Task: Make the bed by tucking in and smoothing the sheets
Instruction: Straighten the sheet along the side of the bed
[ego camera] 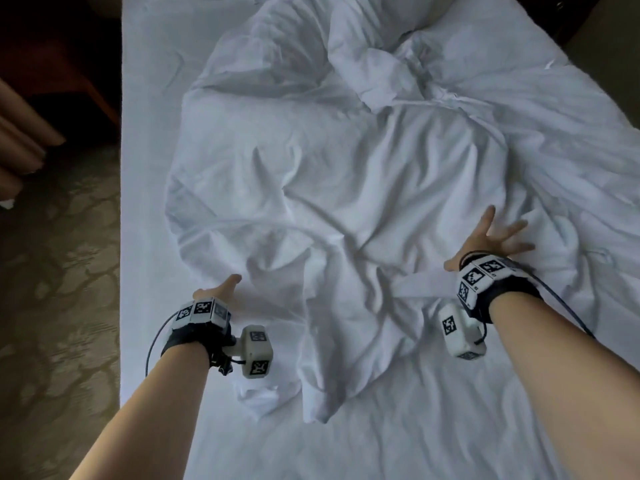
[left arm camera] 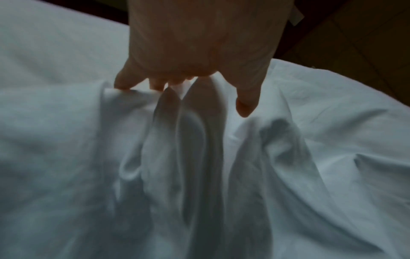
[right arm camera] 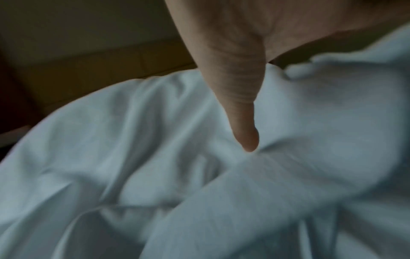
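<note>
A crumpled white top sheet [ego camera: 346, 188] lies bunched across the middle of the bed, over the flat white bottom sheet [ego camera: 149, 133]. My left hand [ego camera: 221, 289] is at the sheet's near left edge. In the left wrist view its fingers [left arm camera: 155, 82] are curled and bunch folds of the sheet [left arm camera: 199, 140] that run taut from them, with the thumb sticking out. My right hand [ego camera: 491, 240] hovers on or just over the sheet at the right, fingers spread wide. The right wrist view shows only its straight thumb [right arm camera: 239, 96] above blurred fabric [right arm camera: 288, 175].
A rumpled pillow [ego camera: 277, 43] lies at the head of the bed. The bed's left edge borders patterned carpet [ego camera: 59, 271]. Brown curtain folds [ego camera: 24, 140] and dark wooden furniture [ego camera: 52, 64] stand at the far left.
</note>
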Action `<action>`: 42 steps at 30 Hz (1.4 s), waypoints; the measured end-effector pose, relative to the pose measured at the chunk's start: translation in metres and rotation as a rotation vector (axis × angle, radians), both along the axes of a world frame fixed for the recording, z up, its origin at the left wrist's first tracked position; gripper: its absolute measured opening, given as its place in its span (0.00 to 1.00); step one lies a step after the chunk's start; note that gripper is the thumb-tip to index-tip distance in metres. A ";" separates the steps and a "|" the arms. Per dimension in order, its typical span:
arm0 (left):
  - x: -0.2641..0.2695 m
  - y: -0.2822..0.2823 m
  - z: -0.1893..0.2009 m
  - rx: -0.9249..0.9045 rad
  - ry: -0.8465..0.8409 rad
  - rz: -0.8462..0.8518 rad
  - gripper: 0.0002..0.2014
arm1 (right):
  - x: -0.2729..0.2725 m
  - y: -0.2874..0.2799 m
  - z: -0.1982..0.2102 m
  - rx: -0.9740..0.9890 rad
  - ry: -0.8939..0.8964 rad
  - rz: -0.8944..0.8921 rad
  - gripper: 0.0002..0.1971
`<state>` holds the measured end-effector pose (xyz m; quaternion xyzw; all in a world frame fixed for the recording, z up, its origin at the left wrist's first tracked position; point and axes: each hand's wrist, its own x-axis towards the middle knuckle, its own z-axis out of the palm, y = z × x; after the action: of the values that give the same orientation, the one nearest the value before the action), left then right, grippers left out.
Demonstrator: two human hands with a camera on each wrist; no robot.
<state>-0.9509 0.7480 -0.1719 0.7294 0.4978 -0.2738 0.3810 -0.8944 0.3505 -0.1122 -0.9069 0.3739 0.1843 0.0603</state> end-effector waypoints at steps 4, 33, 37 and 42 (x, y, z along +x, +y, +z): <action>0.003 -0.019 -0.020 -0.030 -0.019 0.086 0.46 | -0.002 -0.035 -0.028 0.211 -0.020 -0.200 0.57; -0.010 -0.029 -0.021 -0.160 -0.087 0.087 0.18 | 0.026 0.055 0.034 0.405 0.160 0.779 0.14; -0.006 -0.029 -0.006 -0.314 -0.202 0.175 0.29 | -0.028 0.084 0.073 0.598 0.228 0.796 0.09; -0.024 -0.059 0.080 -0.647 -0.335 0.338 0.11 | -0.072 0.127 0.140 0.720 0.130 0.807 0.11</action>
<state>-0.9746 0.6887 -0.0917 0.5142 0.4299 -0.2269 0.7066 -0.9666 0.4770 0.0273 -0.8872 -0.0876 0.3650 0.2683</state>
